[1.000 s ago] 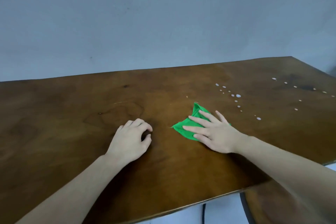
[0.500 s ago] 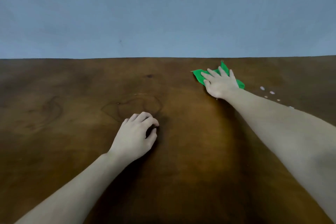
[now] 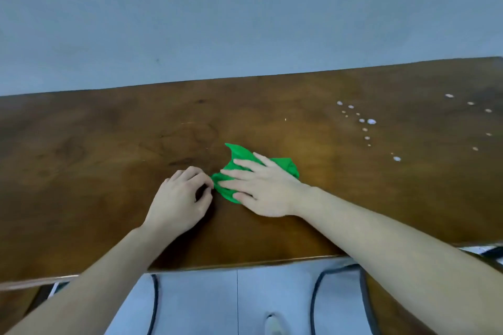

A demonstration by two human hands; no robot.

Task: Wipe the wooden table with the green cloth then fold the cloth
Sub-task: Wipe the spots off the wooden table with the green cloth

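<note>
The green cloth (image 3: 237, 155) lies crumpled on the wooden table (image 3: 95, 158), near the middle. My right hand (image 3: 261, 187) presses flat on top of it with fingers spread, covering most of it. My left hand (image 3: 181, 202) rests on the table just left of the cloth, fingers curled loosely, its fingertips touching or nearly touching the cloth's left edge. Several white droplets (image 3: 367, 121) dot the table to the far right.
A blue-grey wall (image 3: 245, 13) stands right behind the table's far edge. Below the near edge I see a pale floor (image 3: 196, 304) with black cables (image 3: 155, 304).
My right hand has pulled the cloth back from the far side of the table toward me, next to my left hand. The view has tilted down.
</note>
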